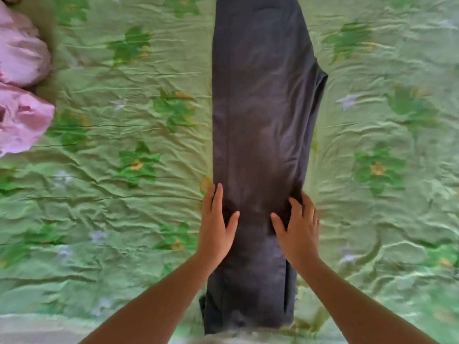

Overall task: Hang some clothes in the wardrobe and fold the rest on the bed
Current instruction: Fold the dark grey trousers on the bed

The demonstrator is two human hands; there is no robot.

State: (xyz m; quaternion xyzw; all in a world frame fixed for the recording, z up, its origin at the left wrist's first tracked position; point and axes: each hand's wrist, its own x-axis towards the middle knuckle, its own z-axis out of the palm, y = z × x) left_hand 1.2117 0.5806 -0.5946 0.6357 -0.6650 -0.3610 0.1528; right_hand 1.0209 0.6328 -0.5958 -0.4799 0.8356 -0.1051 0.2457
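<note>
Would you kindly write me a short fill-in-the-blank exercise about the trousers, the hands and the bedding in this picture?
1. The dark grey trousers lie lengthwise on a ____ bedspread printed with flowers.
2. The left hand rests at the trousers' left edge, and the right hand at their ____ edge.
3. The bundled cloth at the left side of the view is ____ in colour.

Missing words: green; right; pink.

You see one pair of dark trousers point(258, 120), one green flowered bedspread point(124, 207), two pink bundles point(22, 55) and two hands, your left hand point(217, 229) and right hand point(299, 229).
</note>
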